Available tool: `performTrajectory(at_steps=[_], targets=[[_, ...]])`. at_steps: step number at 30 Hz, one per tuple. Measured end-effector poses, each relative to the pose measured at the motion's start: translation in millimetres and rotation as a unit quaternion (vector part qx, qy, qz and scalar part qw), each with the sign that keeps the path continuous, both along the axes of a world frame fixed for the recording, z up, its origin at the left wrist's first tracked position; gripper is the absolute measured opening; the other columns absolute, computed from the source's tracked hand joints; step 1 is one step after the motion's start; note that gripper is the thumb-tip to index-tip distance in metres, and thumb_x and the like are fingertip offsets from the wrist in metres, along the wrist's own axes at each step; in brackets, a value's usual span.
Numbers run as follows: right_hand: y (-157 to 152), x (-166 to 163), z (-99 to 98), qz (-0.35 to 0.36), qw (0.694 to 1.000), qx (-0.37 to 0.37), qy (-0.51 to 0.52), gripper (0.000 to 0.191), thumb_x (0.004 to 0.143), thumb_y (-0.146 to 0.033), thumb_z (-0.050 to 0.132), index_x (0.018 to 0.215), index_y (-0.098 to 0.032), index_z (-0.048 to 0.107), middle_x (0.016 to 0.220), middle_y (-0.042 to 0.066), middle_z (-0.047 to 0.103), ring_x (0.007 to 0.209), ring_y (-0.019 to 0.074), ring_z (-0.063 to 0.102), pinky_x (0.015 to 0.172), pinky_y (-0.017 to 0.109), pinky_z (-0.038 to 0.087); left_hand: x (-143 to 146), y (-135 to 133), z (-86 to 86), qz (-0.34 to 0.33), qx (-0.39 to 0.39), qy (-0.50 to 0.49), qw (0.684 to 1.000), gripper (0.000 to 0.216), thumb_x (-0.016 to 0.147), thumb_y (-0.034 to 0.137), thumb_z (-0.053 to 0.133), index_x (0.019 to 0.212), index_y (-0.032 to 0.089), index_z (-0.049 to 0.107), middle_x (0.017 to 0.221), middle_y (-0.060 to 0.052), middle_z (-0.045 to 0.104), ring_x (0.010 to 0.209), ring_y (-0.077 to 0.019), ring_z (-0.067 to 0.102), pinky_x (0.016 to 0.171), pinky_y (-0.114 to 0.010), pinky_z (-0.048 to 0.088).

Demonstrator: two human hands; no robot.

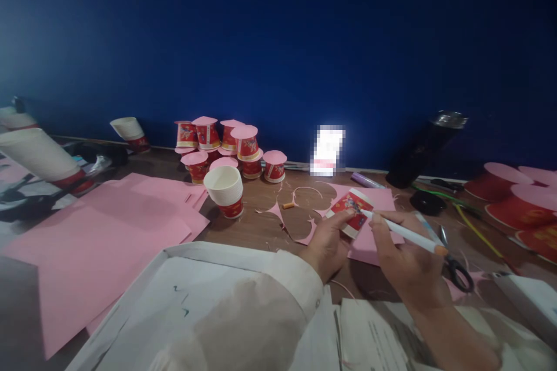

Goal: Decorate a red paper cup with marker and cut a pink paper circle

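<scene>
Right of centre in the frame, my left hand (328, 243) holds a red paper cup (355, 204) tipped on its side, thumb pressed on its printed face; my other fingers are hidden beneath it. My right hand (404, 255) pinches a white marker (411, 236) with an orange end, its tip pointing left at the cup's face. Whether the tip touches, I cannot tell. Below the cup lies a cut pink sheet (369, 250); scissors (460, 275) rest at the lower right, just beside my right hand. A small orange cap (288, 205) lies near the middle of the frame, left of the cup.

To work neatly here, I judge I should keep my left thumb clear of the tip, brace the curved wall from behind without denting it, turn the cup rather than my wrist, and use light, short strokes.
</scene>
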State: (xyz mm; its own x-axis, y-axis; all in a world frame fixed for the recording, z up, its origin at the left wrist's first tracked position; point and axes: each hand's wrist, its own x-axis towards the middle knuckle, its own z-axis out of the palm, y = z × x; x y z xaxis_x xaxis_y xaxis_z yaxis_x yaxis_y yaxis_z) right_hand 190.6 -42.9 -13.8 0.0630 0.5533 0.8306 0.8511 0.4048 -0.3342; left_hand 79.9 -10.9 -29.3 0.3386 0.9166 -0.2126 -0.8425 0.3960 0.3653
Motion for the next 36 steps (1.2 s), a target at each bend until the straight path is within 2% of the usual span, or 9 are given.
performTrajectory(at_steps=[15,19,22,25,27,29,32,34,36], targets=[[-0.5,-0.5,1.0,-0.004,1.000,0.005,-0.007,0.013,0.092,-0.031,0.061,0.083,-0.023,0.065,0.077,0.005,0.071,0.074,0.0218,0.068,0.075,0.037,0.053,0.2,-0.1,0.6,0.003,0.004,-0.013,1.000,0.021,0.064,0.015,0.081,0.083,0.013,0.073,0.087,-0.008,0.075,0.084,-0.0175,0.069,0.094,-0.029,0.049],[-1.6,-0.9,1.2,0.006,0.999,-0.027,0.031,0.014,0.091,-0.035,0.061,0.084,-0.024,0.066,0.078,0.006,0.071,0.076,0.0233,0.067,0.077,0.038,0.052,0.0,0.5,0.5,-0.001,-0.006,-0.014,1.000,0.022,0.064,0.015,0.081,0.084,0.013,0.073,0.086,-0.007,0.074,0.082,-0.0173,0.068,0.092,-0.030,0.049],[-4.0,-1.3,2.4,0.018,0.997,-0.027,0.073,0.017,0.092,-0.037,0.058,0.092,-0.023,0.067,0.081,0.007,0.071,0.080,0.0246,0.067,0.080,0.042,0.052,-0.1,2.1,-0.1,0.011,-0.040,-0.015,0.999,0.023,0.064,0.013,0.081,0.084,0.012,0.072,0.086,-0.007,0.073,0.081,-0.0170,0.068,0.093,-0.029,0.049],[-3.4,0.3,0.2,0.004,0.992,-0.036,0.122,0.025,0.097,-0.037,0.053,0.110,-0.022,0.068,0.084,0.006,0.072,0.077,0.0221,0.067,0.082,0.042,0.053,-0.2,3.3,-0.3,0.007,-0.048,-0.028,0.998,0.022,0.067,0.011,0.078,0.087,0.012,0.072,0.091,-0.008,0.074,0.084,-0.0171,0.068,0.092,-0.028,0.049],[0.9,3.3,-5.1,-0.004,0.984,-0.047,0.169,0.030,0.098,-0.038,0.052,0.120,-0.023,0.067,0.092,0.006,0.073,0.082,0.0214,0.068,0.088,0.043,0.053,-0.3,3.0,0.5,-0.004,-0.049,-0.034,0.998,0.020,0.070,0.012,0.076,0.090,0.012,0.072,0.092,-0.008,0.075,0.083,-0.0167,0.068,0.090,-0.028,0.050],[7.7,7.0,-12.3,0.004,0.965,-0.069,0.252,0.035,0.096,-0.043,0.056,0.124,-0.024,0.066,0.108,0.008,0.074,0.097,0.0226,0.069,0.094,0.044,0.052,-0.5,1.8,2.1,-0.009,-0.056,-0.038,0.998,0.017,0.073,0.011,0.073,0.090,0.012,0.072,0.089,-0.008,0.075,0.080,-0.0160,0.068,0.086,-0.027,0.051],[17.8,10.1,-21.2,0.058,0.891,-0.128,0.432,0.044,0.089,-0.048,0.067,0.128,-0.027,0.063,0.124,0.007,0.070,0.104,0.0221,0.069,0.084,0.038,0.058,-1.2,-0.5,4.4,-0.023,-0.067,-0.038,0.997,0.013,0.075,0.010,0.071,0.088,0.011,0.072,0.086,-0.008,0.075,0.074,-0.0151,0.068,0.079,-0.026,0.052],[21.7,8.8,-23.0,0.112,0.825,-0.173,0.526,0.047,0.084,-0.049,0.072,0.124,-0.026,0.063,0.120,0.005,0.071,0.096,0.0206,0.072,0.073,0.032,0.060,-1.7,-1.8,4.7,-0.036,-0.060,-0.041,0.997,0.013,0.076,0.011,0.071,0.089,0.010,0.072,0.086,-0.008,0.075,0.073,-0.0155,0.068,0.077,-0.026,0.051],[22.5,5.0,-21.3,0.161,0.775,-0.215,0.572,0.045,0.082,-0.050,0.074,0.118,-0.025,0.064,0.108,0.004,0.075,0.085,0.0205,0.074,0.064,0.030,0.060,-2.1,-2.5,4.1,-0.049,-0.046,-0.049,0.997,0.018,0.076,0.012,0.071,0.093,0.009,0.073,0.088,-0.009,0.075,0.075,-0.0164,0.068,0.078,-0.027,0.051]])
